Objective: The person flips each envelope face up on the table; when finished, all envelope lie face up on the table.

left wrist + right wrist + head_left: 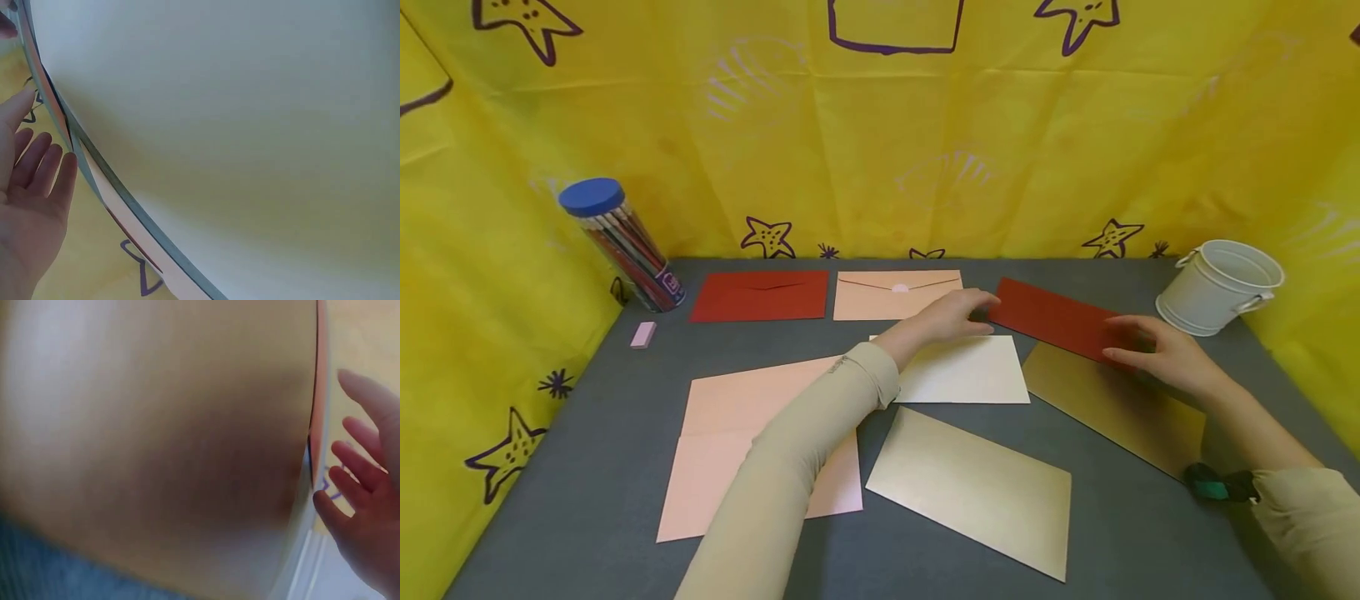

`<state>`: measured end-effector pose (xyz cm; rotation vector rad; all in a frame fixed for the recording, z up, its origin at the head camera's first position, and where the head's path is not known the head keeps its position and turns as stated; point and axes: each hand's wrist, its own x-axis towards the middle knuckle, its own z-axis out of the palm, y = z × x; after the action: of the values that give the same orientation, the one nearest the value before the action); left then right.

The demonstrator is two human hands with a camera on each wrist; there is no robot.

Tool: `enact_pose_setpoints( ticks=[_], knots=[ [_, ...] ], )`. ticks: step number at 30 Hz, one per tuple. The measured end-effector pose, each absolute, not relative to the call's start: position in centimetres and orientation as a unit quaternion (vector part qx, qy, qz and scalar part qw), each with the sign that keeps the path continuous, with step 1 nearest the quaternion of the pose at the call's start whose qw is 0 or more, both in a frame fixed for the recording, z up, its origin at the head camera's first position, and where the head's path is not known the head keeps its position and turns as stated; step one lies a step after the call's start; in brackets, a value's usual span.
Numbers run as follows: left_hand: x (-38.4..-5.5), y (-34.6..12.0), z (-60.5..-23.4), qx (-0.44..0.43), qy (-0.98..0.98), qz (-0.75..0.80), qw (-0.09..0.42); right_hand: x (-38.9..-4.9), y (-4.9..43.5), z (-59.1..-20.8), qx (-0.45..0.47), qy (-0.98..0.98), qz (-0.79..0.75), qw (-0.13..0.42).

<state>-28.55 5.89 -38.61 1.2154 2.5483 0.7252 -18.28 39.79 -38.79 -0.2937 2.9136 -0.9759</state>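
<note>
A red envelope (1052, 317) lies slanted at the back right, overlapping the top of a dark gold envelope (1112, 408). My left hand (951, 317) is at its left end, fingers and thumb parted. Over its right end is my right hand (1172, 358), thumb and fingers spread apart. The left wrist view shows the left hand (34, 194) with loosely extended fingers; in the right wrist view the right hand (362, 475) looks much the same. Beneath the left hand and forearm lies a white envelope (970, 375).
Another red envelope (760, 297) and a pink envelope (880, 304) lie along the back. Nearer are an unfolded pink envelope (730, 417) and a pale gold envelope (977, 492). Around them stand a pencil tub (625, 242), a small eraser (643, 335) and a white bucket (1217, 287).
</note>
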Motion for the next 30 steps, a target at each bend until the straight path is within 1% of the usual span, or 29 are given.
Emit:
enact_pose_setpoints(
  ticks=[3,10,13,17,22,26,30],
  knots=[
    [-28.8,6.9,-38.9,0.408,0.880,0.210,0.119,-18.3,40.5,-39.1,-0.125,0.943,-0.306,0.029],
    [-29.3,8.4,-39.5,0.407,0.894,0.129,0.135,-18.4,41.7,-39.2,-0.101,0.950,-0.275,0.112],
    [-29.4,8.5,-39.5,0.404,0.897,0.120,0.132,-18.5,41.8,-39.2,-0.096,0.952,-0.263,0.127],
    [-29.6,8.6,-39.5,0.410,0.898,0.108,0.118,-18.6,41.7,-39.1,-0.108,0.955,-0.254,0.112],
    [-29.7,8.5,-39.6,0.419,0.896,0.095,0.111,-18.6,41.6,-39.2,-0.139,0.964,-0.214,0.077],
    [-29.8,8.5,-39.7,0.421,0.893,0.107,0.114,-18.6,41.6,-39.4,-0.161,0.971,-0.172,0.036],
    [-29.9,8.4,-39.8,0.424,0.889,0.126,0.117,-18.4,41.8,-39.5,-0.156,0.973,-0.170,-0.006]
  ],
)
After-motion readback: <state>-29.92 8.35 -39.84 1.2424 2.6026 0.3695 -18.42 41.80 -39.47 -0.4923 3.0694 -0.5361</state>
